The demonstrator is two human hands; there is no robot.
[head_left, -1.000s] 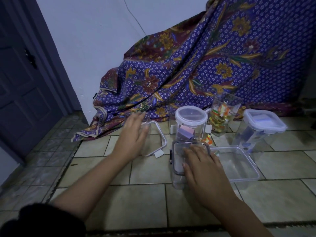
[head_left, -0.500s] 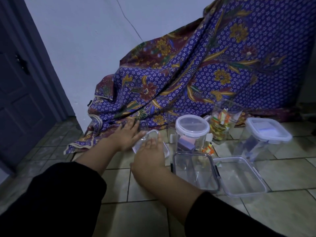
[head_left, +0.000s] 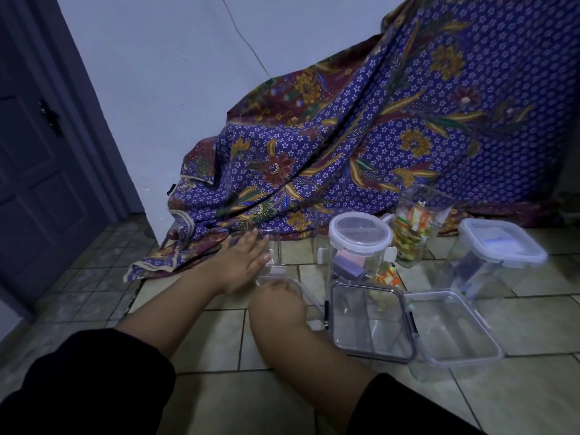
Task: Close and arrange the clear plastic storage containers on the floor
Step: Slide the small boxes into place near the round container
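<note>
Floor, head view: my left grip [head_left: 244, 262] lies spread, palm flat against the left side of a clear plastic container [head_left: 275, 250]. My right grip [head_left: 277, 299], flat half a second ago, now curls knuckles-up on the clear rectangular lid [head_left: 306, 298]; whether it pinches, I cannot tell. The lid's visible edge slants toward the glossy, dark-rimmed square box [head_left: 372, 321] just right.

Left hand [head_left: 248, 262]: palm down, fingers straight and spread | right hand [head_left: 277, 298]: bent down at wrist, fingers hidden, grip unclear | forearms bare, black fabric sleeves [head_left: 84, 381] near elbows
</note>
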